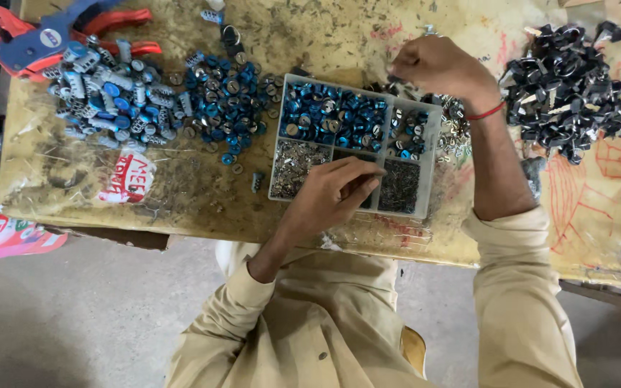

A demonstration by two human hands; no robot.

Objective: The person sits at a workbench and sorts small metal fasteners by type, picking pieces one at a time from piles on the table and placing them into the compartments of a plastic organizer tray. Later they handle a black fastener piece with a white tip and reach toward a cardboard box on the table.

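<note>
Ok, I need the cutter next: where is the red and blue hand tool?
In the head view the red and blue hand tool lies at the table's far left corner, just beyond the pile of pale blue cylinders, away from both hands.

**One head-worn view, looking straight down**

We are seeing everything through a single camera worn on the person's head, so no second view is sharing the scene. It is pointing almost straight down, taking in the worn table [181,194] from its far edge at the top of the frame to its near edge, with the person's lap and bare floor [88,316] below. It is sitting close, within arm's reach.
</note>
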